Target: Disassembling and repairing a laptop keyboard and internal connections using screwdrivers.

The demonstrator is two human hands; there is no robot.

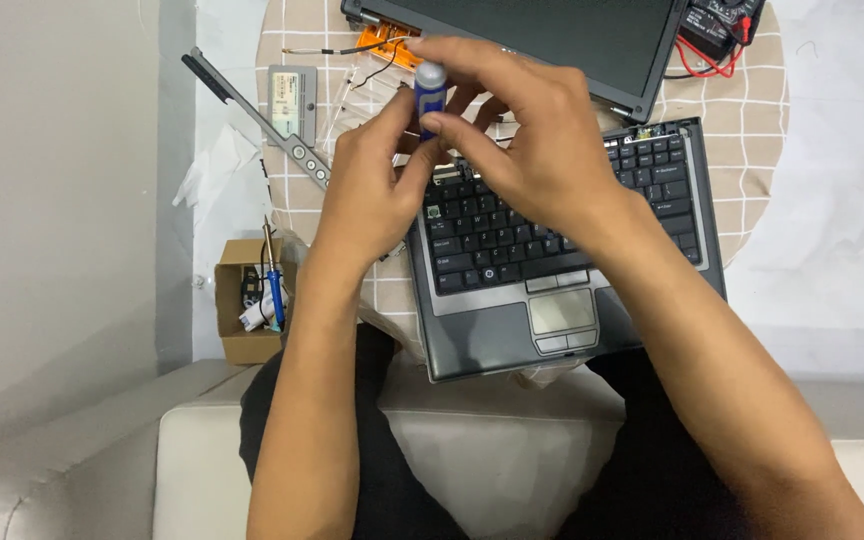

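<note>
Two hands (472,150) pinching blue screwdriver (429,95), open laptop (552,270) on checked round table (752,130), white floor

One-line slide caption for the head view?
Both hands grip a blue-handled screwdriver above a grey laptop's black keyboard.

dark laptop screen (542,30) top centre | brown cardboard box (237,300) left, open | perhaps labelled grey cover (292,95)
</note>
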